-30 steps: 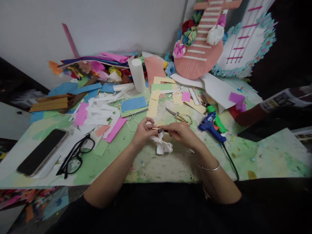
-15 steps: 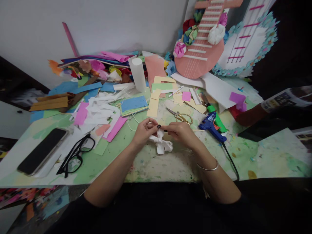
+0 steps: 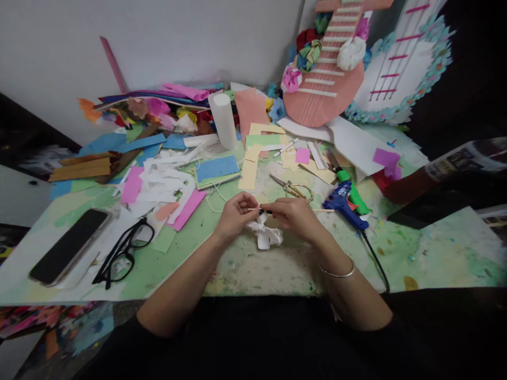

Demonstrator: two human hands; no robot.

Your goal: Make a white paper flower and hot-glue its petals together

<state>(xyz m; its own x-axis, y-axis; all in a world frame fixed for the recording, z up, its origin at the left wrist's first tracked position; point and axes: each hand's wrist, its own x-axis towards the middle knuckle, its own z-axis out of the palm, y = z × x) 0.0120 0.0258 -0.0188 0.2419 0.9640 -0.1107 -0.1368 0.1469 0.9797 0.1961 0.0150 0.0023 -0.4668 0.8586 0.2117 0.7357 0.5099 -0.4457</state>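
My left hand (image 3: pixel 234 215) and my right hand (image 3: pixel 295 215) meet over the middle of the paint-stained green table (image 3: pixel 435 248). Both are pinched on a thin wooden stick (image 3: pixel 254 209) that runs across between them, its far end showing past my right hand. A white crumpled paper flower (image 3: pixel 265 235) hangs just under the fingers and touches the table. A bangle sits on my right wrist.
Gold-handled scissors (image 3: pixel 295 189) and a blue glue gun (image 3: pixel 344 205) with its black cord lie right of my hands. Black glasses (image 3: pixel 122 252) and a phone (image 3: pixel 69 245) lie at the left. Coloured paper scraps, a white roll (image 3: pixel 223 120) and paper guitars (image 3: pixel 325 79) fill the back.
The hands stay together in the same spot; the fingers have shifted slightly on the stick and the white paper flower has turned a little beneath them.
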